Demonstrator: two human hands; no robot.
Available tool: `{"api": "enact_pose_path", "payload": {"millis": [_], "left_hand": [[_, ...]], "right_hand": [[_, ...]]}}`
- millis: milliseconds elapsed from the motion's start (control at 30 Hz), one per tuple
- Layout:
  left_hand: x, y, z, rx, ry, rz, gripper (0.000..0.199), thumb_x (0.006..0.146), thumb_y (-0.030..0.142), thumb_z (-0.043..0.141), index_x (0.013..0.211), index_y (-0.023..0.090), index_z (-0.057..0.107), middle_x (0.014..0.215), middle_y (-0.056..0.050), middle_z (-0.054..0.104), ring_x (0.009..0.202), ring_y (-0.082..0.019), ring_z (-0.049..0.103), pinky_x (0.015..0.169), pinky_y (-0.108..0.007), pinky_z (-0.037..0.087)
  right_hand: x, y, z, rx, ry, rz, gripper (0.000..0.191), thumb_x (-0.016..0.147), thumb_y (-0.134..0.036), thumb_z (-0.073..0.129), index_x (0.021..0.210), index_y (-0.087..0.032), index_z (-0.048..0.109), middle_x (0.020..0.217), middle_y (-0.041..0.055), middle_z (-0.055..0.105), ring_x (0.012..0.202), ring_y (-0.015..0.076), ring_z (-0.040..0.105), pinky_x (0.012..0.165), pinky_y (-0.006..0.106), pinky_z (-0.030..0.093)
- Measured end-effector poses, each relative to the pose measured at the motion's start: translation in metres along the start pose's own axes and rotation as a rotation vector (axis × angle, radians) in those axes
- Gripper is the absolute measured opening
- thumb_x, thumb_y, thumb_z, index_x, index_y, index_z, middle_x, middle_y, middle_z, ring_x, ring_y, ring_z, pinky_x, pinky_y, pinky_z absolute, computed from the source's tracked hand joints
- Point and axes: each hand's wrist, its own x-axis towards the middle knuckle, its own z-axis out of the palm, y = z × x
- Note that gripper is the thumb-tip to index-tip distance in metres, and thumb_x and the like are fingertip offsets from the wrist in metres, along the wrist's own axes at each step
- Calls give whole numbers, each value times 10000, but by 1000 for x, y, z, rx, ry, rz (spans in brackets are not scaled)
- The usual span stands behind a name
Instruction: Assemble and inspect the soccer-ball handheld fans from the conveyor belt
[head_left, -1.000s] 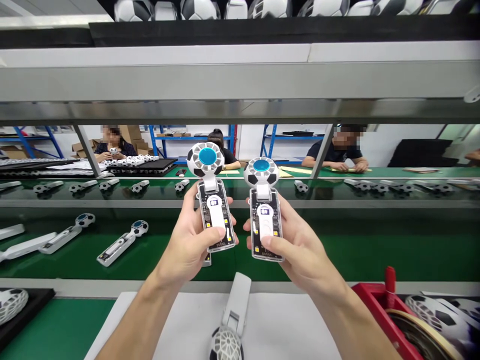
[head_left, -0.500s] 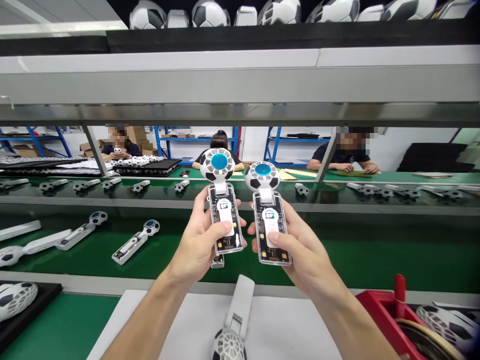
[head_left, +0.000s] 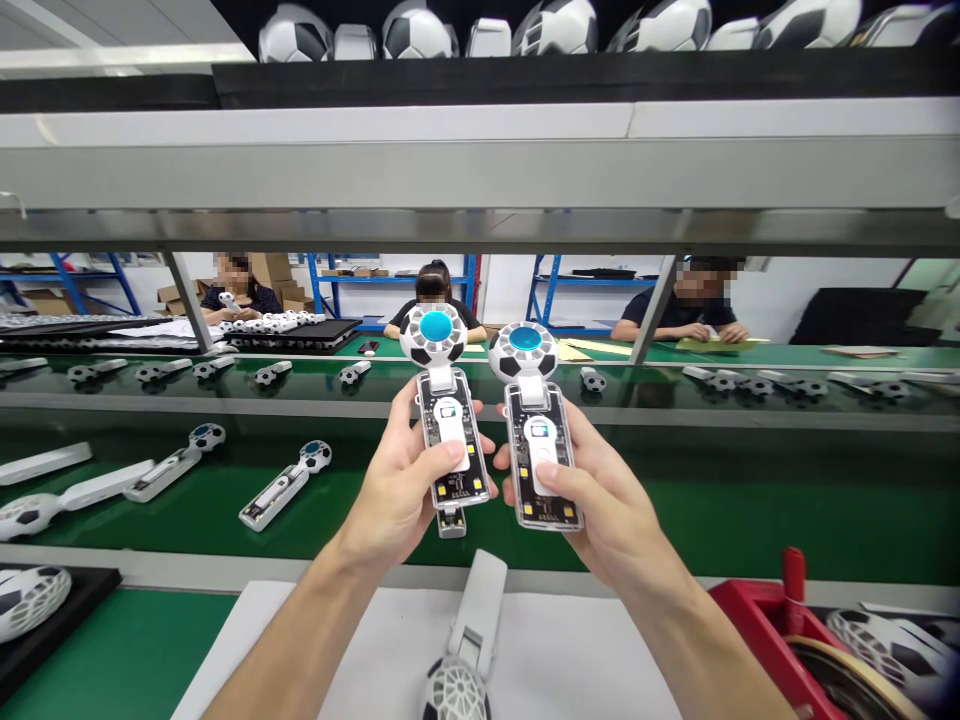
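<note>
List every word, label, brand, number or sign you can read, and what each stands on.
No text can be read.
Small rectangular screen on the transparent plastic ball-topped device in the left hand: too blurred.
Second rectangular screen on the matching device in the right hand: too blurred.
Pale marks on both black circuit boards: too small.

Right of the right hand [head_left: 604, 485], the green conveyor belt [head_left: 780, 470] offers the widest passage, with a red tape dispenser [head_left: 742, 615] rising at its near side. Only a slim gap parts the left hand [head_left: 409, 475] from the right hand. Football-headed devices [head_left: 276, 496] obstruct the belt's left; a mostly hidden clear case [head_left: 451, 525] seems to lie beyond the left hand. A grey shelf [head_left: 480, 172] limits height on the far side.
</note>
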Motion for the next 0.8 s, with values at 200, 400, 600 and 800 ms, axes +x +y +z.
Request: {"api": "enact_pose_path", "payload": {"millis": [200,400,600,800], "left_hand": [[-2,-2,2,-70,-74,-36,580,885,229,683,1377,231,377,1055,-104,684,720,-199,704,660,-330,606],[-3,-4,1,-38,-76,-2,649,891,392,697,1412,276,328,1098,-102,668,734,-227,716,680,-373,610],[2,-13,0,48,77,46,332,930,436,632,1113,230,448,978,-44,665,600,-146,652,509,-269,551],[13,-23,-17,404,489,369,400,725,341,827,975,174,563,797,-18,664,659,-170,678,608,-266,577]], "right_hand": [[-2,-6,6,35,-13,-6,622,878,-255,659,1440,-283,393,1073,54,697,764,190,692,699,352,612],[-2,-4,3,3,37,-45,666,882,-261,654,1472,-268,345,962,39,694,724,184,681,641,315,597],[-2,-2,2,-28,72,-120,623,876,-281,666,1435,-253,392,967,45,694,727,167,660,620,272,559],[4,5,4,96,159,56,487,764,-465,736,1154,-192,634,782,37,677,647,184,637,553,292,551]]}}
